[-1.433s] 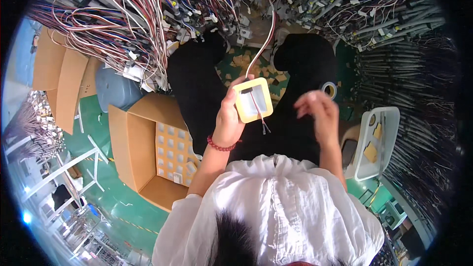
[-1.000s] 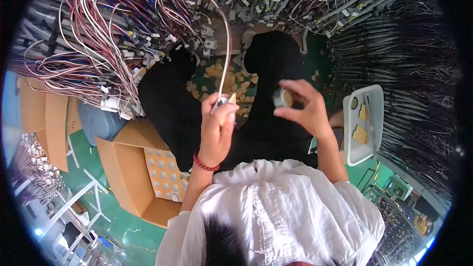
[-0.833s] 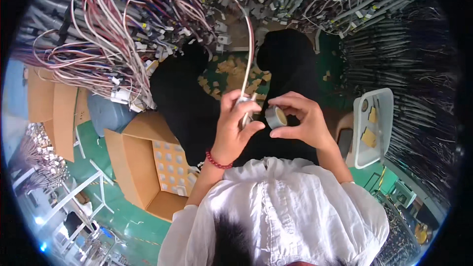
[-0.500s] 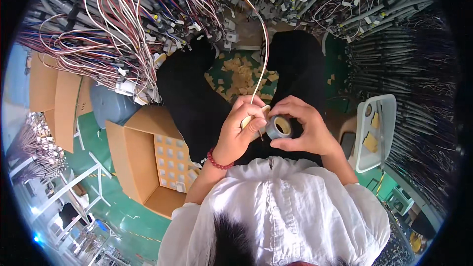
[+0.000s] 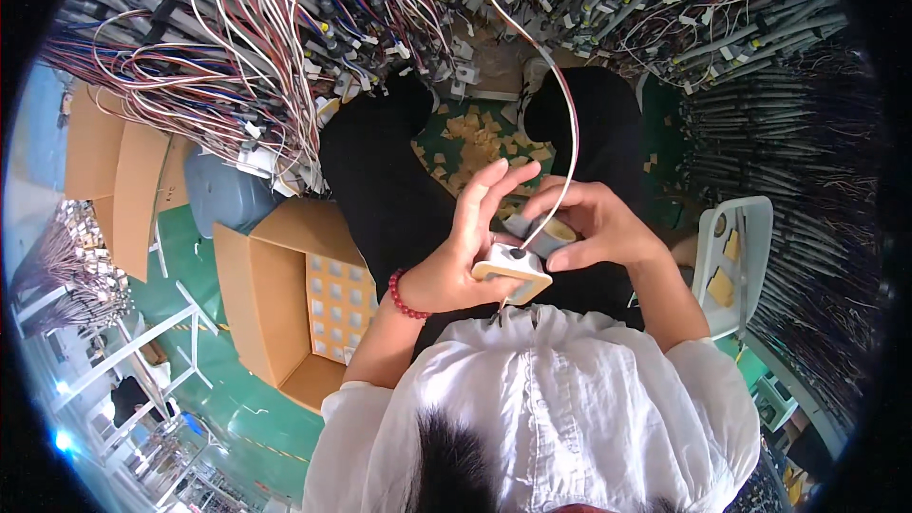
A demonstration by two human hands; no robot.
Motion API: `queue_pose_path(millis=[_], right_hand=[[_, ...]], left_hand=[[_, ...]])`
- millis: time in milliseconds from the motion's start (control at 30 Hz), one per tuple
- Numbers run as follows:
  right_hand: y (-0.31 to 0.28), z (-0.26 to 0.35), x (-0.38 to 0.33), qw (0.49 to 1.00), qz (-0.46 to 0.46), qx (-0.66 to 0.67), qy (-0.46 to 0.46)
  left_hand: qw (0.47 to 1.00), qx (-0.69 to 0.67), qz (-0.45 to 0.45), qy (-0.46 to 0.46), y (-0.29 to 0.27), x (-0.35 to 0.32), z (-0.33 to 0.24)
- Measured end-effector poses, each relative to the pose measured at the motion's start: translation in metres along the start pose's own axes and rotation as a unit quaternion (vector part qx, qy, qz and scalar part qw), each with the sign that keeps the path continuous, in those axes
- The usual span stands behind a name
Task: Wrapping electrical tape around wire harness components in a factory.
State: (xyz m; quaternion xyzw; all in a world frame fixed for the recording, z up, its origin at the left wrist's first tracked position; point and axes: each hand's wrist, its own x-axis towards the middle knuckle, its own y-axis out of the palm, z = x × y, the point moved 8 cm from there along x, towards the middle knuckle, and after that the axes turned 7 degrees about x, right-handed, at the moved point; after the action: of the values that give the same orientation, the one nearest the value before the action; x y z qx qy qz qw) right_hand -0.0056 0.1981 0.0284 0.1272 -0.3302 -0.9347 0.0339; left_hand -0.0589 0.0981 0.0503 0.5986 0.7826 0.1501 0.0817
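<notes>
In front of my lap, my left hand (image 5: 451,266) grips a small white block-shaped housing (image 5: 505,255) with a tan lower face. Its thumb lies along the near side, while two fingers stretch up past the far side. A thin white cable (image 5: 571,114) rises from a dark hole in the housing's top and arcs away toward the wire bundles. My right hand (image 5: 616,226) is curled round a roll of grey tape (image 5: 554,237), close against the housing's right side. A strip of the tape seems to stand off the roll by the left fingers; its end is hidden.
Dense bundles of wires (image 5: 237,66) hang at the far left, with grey cables (image 5: 750,142) along the right. An open cardboard box (image 5: 271,304) holding rows of white pieces stands to my left. At right sits a white plastic bin (image 5: 708,275). Tan paper scraps (image 5: 470,147) litter the floor.
My left hand has turned and opened its upper fingers, bringing the housing's top into view. The cable has swung right. The tape roll has tilted and moved slightly right.
</notes>
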Motion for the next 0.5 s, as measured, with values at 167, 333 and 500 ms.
queue_pose_path(millis=[167, 333, 500], right_hand=[[0.012, 0.009, 0.005, 0.995, 0.075, -0.066, -0.006], [0.02, 0.012, 0.005, 0.994, 0.095, -0.06, 0.011], [0.025, 0.015, 0.005, 0.989, 0.113, -0.097, 0.001]], left_hand=[[0.999, -0.006, 0.03, -0.012, 0.003, 0.003, -0.002], [0.999, 0.005, 0.032, -0.001, 0.0, 0.002, -0.002], [0.999, 0.016, 0.039, -0.016, -0.001, -0.001, -0.001]])
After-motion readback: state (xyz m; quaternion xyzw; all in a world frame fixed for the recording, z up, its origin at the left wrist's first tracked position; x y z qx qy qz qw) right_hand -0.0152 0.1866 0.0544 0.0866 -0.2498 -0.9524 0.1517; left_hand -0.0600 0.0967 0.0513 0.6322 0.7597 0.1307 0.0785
